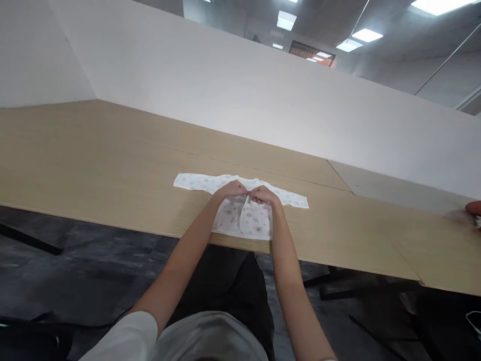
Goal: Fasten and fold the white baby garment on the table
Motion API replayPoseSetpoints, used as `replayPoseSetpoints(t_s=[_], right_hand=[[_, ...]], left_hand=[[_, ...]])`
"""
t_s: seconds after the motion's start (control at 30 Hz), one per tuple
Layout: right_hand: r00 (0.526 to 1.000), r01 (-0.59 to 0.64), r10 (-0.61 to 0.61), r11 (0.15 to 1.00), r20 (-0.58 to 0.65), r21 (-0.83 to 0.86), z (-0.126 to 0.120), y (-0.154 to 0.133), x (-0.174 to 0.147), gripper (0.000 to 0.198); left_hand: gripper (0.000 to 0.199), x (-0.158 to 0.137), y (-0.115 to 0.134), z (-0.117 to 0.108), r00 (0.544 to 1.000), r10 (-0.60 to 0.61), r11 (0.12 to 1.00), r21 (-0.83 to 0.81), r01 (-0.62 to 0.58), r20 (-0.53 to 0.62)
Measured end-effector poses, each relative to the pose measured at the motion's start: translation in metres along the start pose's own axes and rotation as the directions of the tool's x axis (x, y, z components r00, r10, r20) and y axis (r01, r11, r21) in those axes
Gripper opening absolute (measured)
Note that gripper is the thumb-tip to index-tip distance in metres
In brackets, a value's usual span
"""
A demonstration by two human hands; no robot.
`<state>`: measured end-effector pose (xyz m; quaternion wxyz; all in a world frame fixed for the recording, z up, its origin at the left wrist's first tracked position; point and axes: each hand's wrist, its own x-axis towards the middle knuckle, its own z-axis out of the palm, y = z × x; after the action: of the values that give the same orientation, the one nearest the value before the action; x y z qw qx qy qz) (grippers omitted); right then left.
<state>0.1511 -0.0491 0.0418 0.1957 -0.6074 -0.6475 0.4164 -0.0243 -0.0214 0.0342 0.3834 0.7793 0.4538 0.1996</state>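
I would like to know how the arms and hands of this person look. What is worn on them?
The left arm has a short white sleeve; below it, the arm is bare. The right arm is bare almost to the picture's edge. The left hand and right hand are ungloved; no watch or bracelet shows.

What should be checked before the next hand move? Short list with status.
1. Printed shirt supported by the table: ok.
2. Sleeves spread out to both sides: ok.
3. Left hand at the shirt's front, fingers closed on fabric: ok.
4. Right hand beside it, also closed on fabric: ok.
5. Hem inside the table's near edge: ok, though close to it.
6. Any fastener between the fingertips: cannot tell, fingers hide that spot.
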Motion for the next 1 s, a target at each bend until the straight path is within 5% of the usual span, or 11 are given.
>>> replayPoseSetpoints(t_s=[0.37,1.0], right_hand=[[0.998,-0.038,0.034,0.997,0.061,0.072,-0.004,-0.009,-0.016,0.02],[1.0,0.001,-0.002,0.995,0.001,0.104,-0.001,-0.002,-0.01,0.017]], left_hand=[[0.021,0.006,-0.007,0.001,0.975,0.189,0.981,0.014,-0.192,0.112],[0.025,-0.004,0.01,-0.007,0.995,0.081,0.997,-0.013,-0.08,0.063]])
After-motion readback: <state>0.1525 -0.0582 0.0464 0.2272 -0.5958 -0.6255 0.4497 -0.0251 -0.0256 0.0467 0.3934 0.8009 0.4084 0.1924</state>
